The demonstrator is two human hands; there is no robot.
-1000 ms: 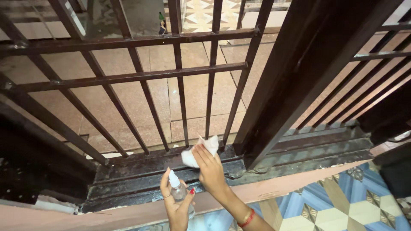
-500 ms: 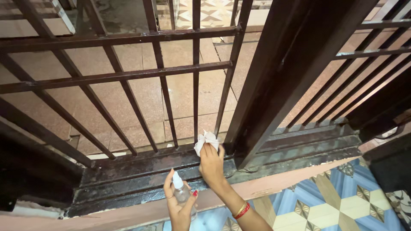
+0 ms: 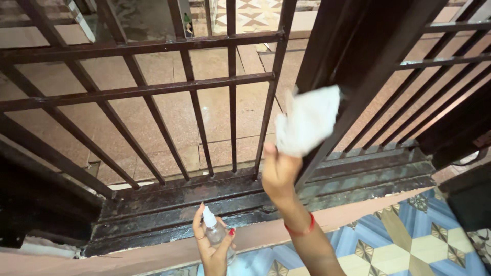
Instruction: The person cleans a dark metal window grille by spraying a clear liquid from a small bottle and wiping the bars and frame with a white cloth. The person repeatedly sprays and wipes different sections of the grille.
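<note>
Cloth raised to the gate post, centre of frame.
Your right hand (image 3: 279,171) gripped a crumpled white cloth (image 3: 308,120) against the dark, upward-slanting metal gate post (image 3: 353,66); your left hand (image 3: 212,245), lower, clasped a small clear spray bottle (image 3: 214,231).

The gate bars (image 3: 232,87) were dark painted metal, faintly glossy. The sill track (image 3: 215,204) looked rough, grimy and wet. The cloth (image 3: 307,120) was soft white fabric, the spray bottle (image 3: 215,232) clear smooth plastic.

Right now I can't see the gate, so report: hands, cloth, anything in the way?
Right hand raised, gripping crumpled white cloth against dark metal gate post. Left hand holds small clear spray bottle. Nothing blocking.
</note>
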